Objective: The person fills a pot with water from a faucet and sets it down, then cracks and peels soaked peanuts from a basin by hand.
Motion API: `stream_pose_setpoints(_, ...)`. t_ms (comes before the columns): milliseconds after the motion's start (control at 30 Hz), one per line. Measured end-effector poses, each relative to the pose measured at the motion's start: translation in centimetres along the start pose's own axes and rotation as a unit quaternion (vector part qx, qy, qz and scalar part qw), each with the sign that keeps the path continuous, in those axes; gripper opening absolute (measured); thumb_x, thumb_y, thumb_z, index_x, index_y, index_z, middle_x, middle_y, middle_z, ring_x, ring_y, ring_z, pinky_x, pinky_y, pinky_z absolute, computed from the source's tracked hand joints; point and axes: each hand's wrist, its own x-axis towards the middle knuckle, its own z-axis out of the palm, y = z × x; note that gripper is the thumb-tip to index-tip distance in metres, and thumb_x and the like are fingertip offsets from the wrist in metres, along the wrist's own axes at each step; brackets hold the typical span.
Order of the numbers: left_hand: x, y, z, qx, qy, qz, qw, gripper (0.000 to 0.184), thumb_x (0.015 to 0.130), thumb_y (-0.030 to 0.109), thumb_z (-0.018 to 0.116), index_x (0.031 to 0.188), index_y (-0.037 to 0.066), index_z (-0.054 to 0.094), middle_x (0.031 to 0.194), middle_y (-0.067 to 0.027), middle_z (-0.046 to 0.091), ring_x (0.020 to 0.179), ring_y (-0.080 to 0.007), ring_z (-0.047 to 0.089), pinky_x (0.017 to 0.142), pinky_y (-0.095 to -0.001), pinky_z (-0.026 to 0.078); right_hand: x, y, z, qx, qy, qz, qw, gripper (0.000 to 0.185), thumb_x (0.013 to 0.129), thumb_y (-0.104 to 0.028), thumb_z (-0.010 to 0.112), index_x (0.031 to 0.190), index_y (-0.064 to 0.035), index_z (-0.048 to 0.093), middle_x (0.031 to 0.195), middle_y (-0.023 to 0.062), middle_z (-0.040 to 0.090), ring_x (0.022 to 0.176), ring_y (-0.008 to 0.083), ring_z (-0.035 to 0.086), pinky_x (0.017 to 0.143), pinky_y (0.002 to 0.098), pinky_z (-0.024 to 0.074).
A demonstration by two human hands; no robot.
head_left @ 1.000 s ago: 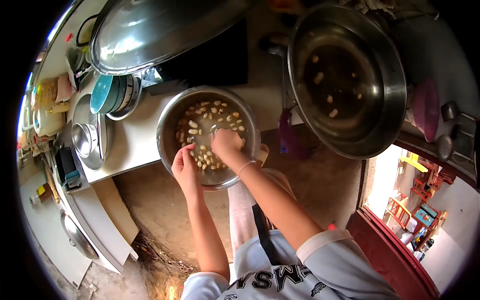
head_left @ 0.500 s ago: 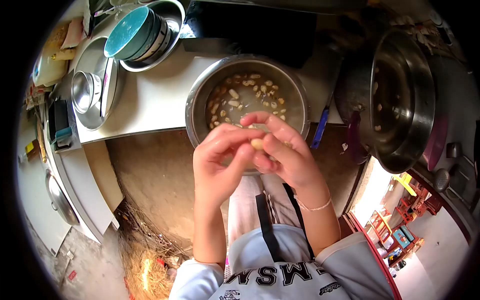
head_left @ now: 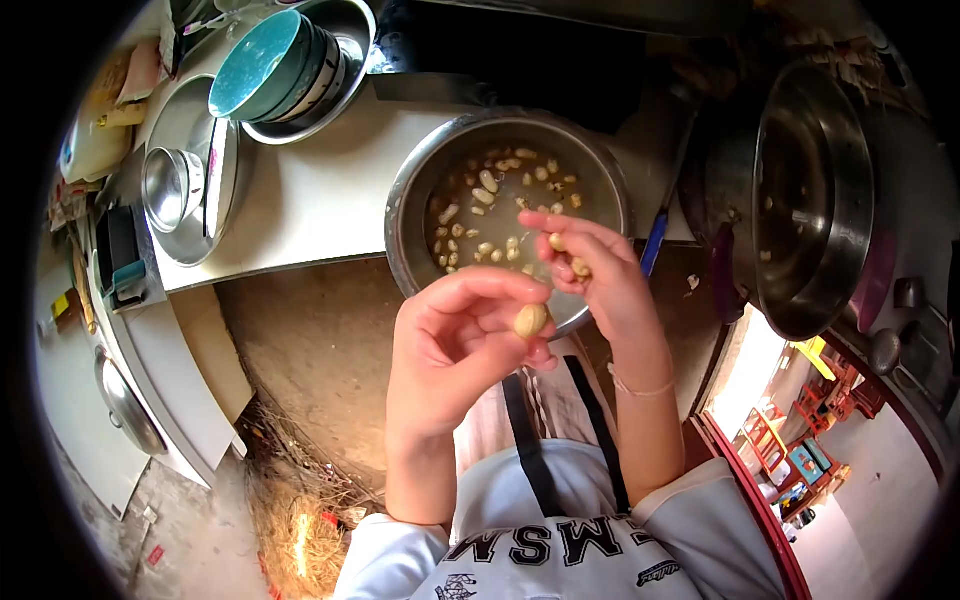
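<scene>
Between the thumb and forefinger of my left hand (head_left: 450, 340) is a pale unshelled peanut (head_left: 531, 319), near the front rim of the basin. My right hand (head_left: 600, 265), over the basin's right side, has its fingers curled round a couple of small peanuts (head_left: 580, 267); part of what it holds is hidden. Below both hands stands a round metal basin (head_left: 404, 215) of cloudy water. Several peanuts (head_left: 487, 182) lie in that water, some whole in the shell and some small and rounded.
At the left, nested teal bowls (head_left: 258, 70) sit in a metal bowl, beside a metal tray (head_left: 185, 248) with small cups. A blue-handled knife (head_left: 655, 243) lies right of the basin. Further right, a large metal pan (head_left: 815, 200) is tilted. A black slab (head_left: 510, 60) stands behind.
My hands, close together before, have moved apart. The right went up and right over the basin, while the left stayed low with the peanut now plainly showing in its fingertips.
</scene>
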Motion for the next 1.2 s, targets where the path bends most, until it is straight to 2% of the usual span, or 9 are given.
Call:
stream_pose_setpoints(267, 0.0, 0.3, 4.0, 0.236, 0.057, 0.076, 0.967, 0.022, 0.063, -0.011, 0.06, 0.085, -0.005, 0.055, 0.081, -0.0066, 0.057, 0.072, -0.011, 0.057, 0.063, -0.0214, 0.049, 3.5, 7.0, -1.7, 0.03, 0.041, 0.063, 0.997, 0.031, 0.089, -0.025, 0.04, 0.08, -0.0004, 0.057, 0.061, -0.0055, 0.044, 0.047, 0.0005, 0.031, 0.041, 0.0147, 0.0241)
stream_pose_setpoints(367, 0.4, -0.1, 4.8, 0.378, 0.083, 0.146, 0.911, 0.019, 0.064, -0.006, 0.062, 0.082, -0.003, 0.056, 0.075, -0.0043, 0.057, 0.067, -0.0088, 0.056, 0.061, -0.0197, 0.047, 4.4, 7.9, -2.1, 0.033, 0.052, 0.084, 0.995, 0.031, 0.088, -0.026, 0.041, 0.077, -0.0013, 0.055, 0.056, -0.0066, 0.04, 0.045, 0.0003, 0.03, 0.039, 0.0154, 0.023)
stream_pose_setpoints(467, 2.2, -0.8, 3.5, 0.609, 0.239, 0.138, 0.744, 0.015, 0.066, 0.0, 0.063, 0.08, -0.001, 0.057, 0.065, -0.0021, 0.057, 0.058, -0.0059, 0.053, 0.055, -0.0196, 0.045, 5.3, 8.7, -1.7, 0.044, 0.039, 0.041, 0.997, 0.023, 0.086, -0.019, 0.044, 0.083, -0.0003, 0.056, 0.056, -0.0052, 0.042, 0.045, 0.0003, 0.033, 0.039, 0.015, 0.0248)
stream_pose_setpoints(633, 1.2, 2.0, 0.2, 0.432, 0.221, 0.171, 0.858, 0.011, 0.069, 0.001, 0.062, 0.079, -0.004, 0.059, 0.07, -0.0058, 0.059, 0.062, -0.0086, 0.053, 0.057, -0.0193, 0.044, 5.4, 7.4, -2.2, 0.072, -0.007, 0.035, 0.997, 0.019, 0.084, -0.012, 0.043, 0.094, 0.0009, 0.053, 0.065, -0.0014, 0.049, 0.048, 0.0009, 0.036, 0.039, 0.0134, 0.0266)
stream_pose_setpoints(733, 3.5, -0.1, -0.8, 0.599, 0.239, 0.164, 0.747, 0.012, 0.069, 0.001, 0.062, 0.08, -0.005, 0.059, 0.069, -0.0059, 0.059, 0.062, -0.0077, 0.053, 0.058, -0.0194, 0.044, 4.7, 6.9, -2.4, 0.114, -0.05, 0.048, 0.991, 0.018, 0.084, -0.012, 0.044, 0.094, -0.0004, 0.054, 0.068, 0.0002, 0.052, 0.049, 0.0016, 0.038, 0.039, 0.0137, 0.0282)
stream_pose_setpoints(833, 3.5, -3.0, 4.5, 0.466, 0.117, 0.249, 0.841, 0.016, 0.062, -0.002, 0.062, 0.078, -0.002, 0.059, 0.07, -0.0032, 0.06, 0.064, -0.0091, 0.056, 0.06, -0.0203, 0.045, 3.7, 4.7, -1.6, 0.178, -0.058, 0.046, 0.981, 0.018, 0.083, -0.013, 0.045, 0.094, -0.0011, 0.054, 0.073, 0.0032, 0.056, 0.05, 0.0019, 0.039, 0.038, 0.0134, 0.0282)
stream_pose_setpoints(933, 4.5, -5.5, 11.2, 0.506, -0.053, 0.366, 0.779, 0.024, 0.057, 0.004, 0.07, 0.078, -0.002, 0.059, 0.074, -0.0098, 0.059, 0.068, -0.0176, 0.057, 0.061, -0.0265, 0.045, 4.3, 6.8, -2.6, 0.212, -0.153, 0.032, 0.965, 0.02, 0.085, -0.012, 0.041, 0.095, -0.0002, 0.053, 0.083, 0.0092, 0.058, 0.051, 0.0024, 0.039, 0.044, 0.0142, 0.0332)
stream_pose_setpoints(1067, 6.5, -9.1, 15.5, 0.53, -0.009, 0.41, 0.742, 0.039, 0.058, 0.023, 0.065, 0.091, 0.003, 0.06, 0.074, -0.0054, 0.052, 0.067, -0.0211, 0.051, 0.068, -0.0309, 0.044, 2.5, 4.3, -1.1, 0.271, -0.159, 0.051, 0.948, 0.019, 0.084, -0.014, 0.039, 0.092, -0.0021, 0.052, 0.084, 0.0172, 0.058, 0.048, 0.0045, 0.036, 0.044, 0.0156, 0.0302)
stream_pose_setpoints(1200, 3.3, -8.2, 12.2, 0.521, -0.037, 0.498, 0.692, 0.029, 0.056, 0.011, 0.063, 0.084, 0.001, 0.062, 0.063, -0.0035, 0.049, 0.06, -0.0191, 0.05, 0.064, -0.0325, 0.046, 0.7, 2.3, 0.0, 0.261, -0.17, 0.04, 0.949, 0.019, 0.085, -0.017, 0.037, 0.092, -0.004, 0.049, 0.078, 0.0161, 0.058, 0.047, 0.0052, 0.035, 0.044, 0.0159, 0.0268)
